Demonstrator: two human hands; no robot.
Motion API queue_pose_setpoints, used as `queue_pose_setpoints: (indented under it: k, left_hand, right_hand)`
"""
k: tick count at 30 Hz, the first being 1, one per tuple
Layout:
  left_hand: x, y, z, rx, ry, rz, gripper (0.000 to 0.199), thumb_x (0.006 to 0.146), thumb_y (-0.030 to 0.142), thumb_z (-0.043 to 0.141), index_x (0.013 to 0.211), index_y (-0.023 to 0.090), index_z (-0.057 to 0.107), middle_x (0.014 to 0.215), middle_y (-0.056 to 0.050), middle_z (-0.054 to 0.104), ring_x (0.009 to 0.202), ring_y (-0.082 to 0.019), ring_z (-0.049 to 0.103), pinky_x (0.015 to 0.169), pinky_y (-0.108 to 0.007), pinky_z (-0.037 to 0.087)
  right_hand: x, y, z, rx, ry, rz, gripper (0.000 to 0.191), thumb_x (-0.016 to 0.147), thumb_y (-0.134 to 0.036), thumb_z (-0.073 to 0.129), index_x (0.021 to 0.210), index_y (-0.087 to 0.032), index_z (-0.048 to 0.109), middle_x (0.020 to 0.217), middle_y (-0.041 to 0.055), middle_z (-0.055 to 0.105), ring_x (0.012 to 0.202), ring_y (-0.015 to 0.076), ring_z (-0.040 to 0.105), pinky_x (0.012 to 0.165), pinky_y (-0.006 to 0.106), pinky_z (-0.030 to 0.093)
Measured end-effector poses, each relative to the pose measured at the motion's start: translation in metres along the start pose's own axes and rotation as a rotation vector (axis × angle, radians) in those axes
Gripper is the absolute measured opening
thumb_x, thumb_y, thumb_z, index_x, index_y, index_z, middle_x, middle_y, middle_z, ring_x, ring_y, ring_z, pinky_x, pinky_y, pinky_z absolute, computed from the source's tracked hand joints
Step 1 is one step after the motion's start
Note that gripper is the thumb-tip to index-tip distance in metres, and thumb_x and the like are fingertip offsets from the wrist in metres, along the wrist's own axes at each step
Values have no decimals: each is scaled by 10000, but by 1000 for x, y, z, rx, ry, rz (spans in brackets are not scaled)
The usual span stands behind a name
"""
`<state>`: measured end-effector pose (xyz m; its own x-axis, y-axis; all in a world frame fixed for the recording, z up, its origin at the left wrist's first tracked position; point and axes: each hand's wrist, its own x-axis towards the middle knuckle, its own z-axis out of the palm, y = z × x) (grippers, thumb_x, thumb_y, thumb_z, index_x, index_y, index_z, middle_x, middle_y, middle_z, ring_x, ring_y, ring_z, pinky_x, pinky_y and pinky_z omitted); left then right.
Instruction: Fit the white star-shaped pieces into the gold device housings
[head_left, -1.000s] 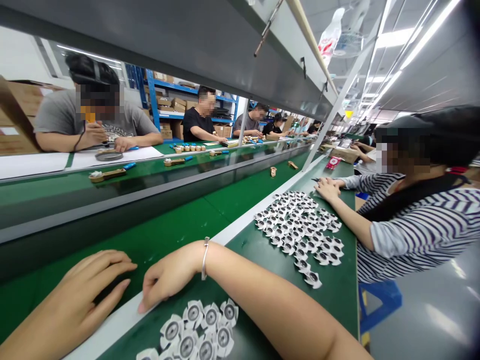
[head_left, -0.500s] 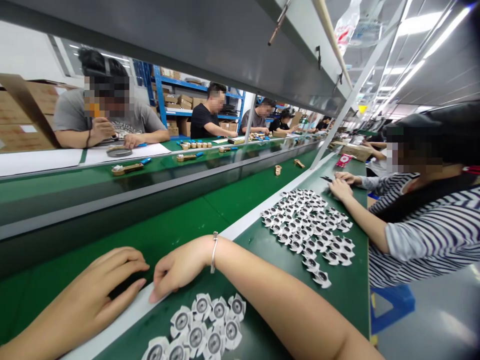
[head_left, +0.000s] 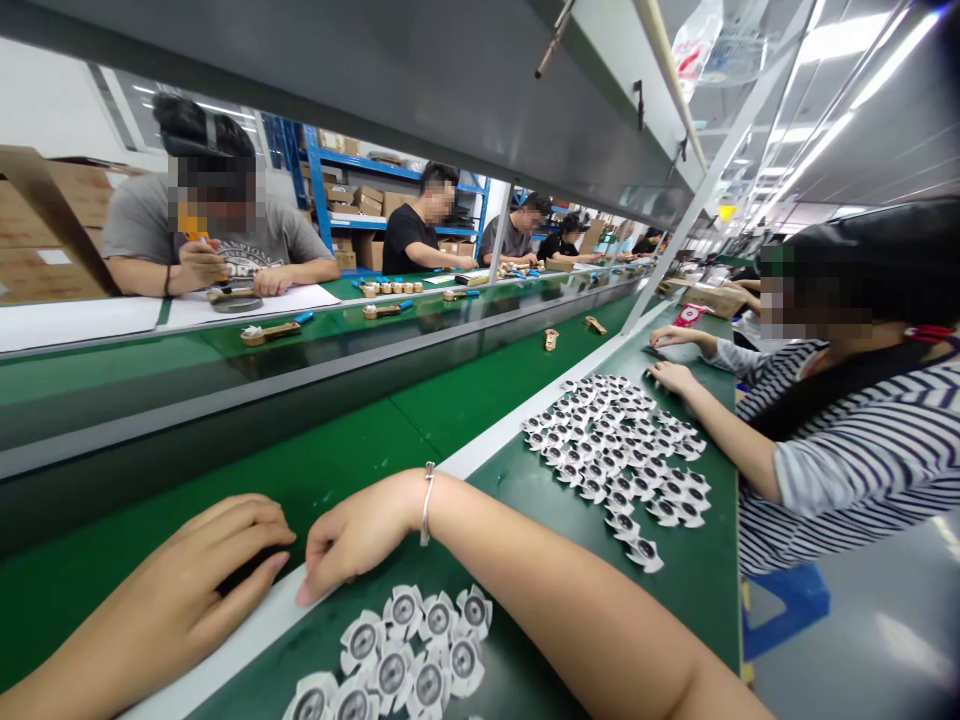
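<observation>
My left hand [head_left: 187, 575] lies over the white edge strip [head_left: 247, 640] between the green belt and the bench. Its fingers are gently bent, the thumb stands apart, and it holds nothing. My right hand [head_left: 360, 535], with a silvery bangle on the wrist, rests on the same strip. Its fingers are curled in, and no object shows in them. Just below my right forearm, a group of small white bladed wheels [head_left: 391, 673] with grey round centres lies on the dark green bench [head_left: 510, 650]. The two hands are close together but apart.
More bladed wheels [head_left: 607, 440] cover the bench in front of a co-worker in a striped top [head_left: 862, 450]. Two tan parts [head_left: 551, 340] lie on the green belt [head_left: 420, 420]. Tan and blue pieces [head_left: 276, 329] lie on the far line. A grey shelf [head_left: 375, 90] hangs overhead.
My hands have hardly moved. The striped co-worker's hands have moved apart. Tan and blue pieces on the far line have shifted right; the two tan parts have moved slightly left.
</observation>
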<state>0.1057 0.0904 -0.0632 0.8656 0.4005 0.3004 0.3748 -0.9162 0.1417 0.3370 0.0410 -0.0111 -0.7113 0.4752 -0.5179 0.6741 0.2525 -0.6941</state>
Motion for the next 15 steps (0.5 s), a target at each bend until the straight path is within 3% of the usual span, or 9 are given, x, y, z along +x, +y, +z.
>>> queue_pose_setpoints:
  k: [7,15]
  left_hand:
    - [-1,9,2,-140,49,-86,145,914,342,515,1024,323,609,1073,4,619,1136,-218,499,956,-349,421]
    - [-1,13,2,-190,55,-105,147,923,353,506,1008,339,624,1054,14,621,1110,-217,503,962,-365,410]
  right_hand:
    - [-5,-7,-2,12,-6,21,335,913,-433,525,764,-133,539,674,-39,437,620,98,446,576,228,334]
    - [-7,-10,-2,30,-8,29,311,920,-396,532,771,-123,541,688,-38,441,614,90,441,575,219,337]
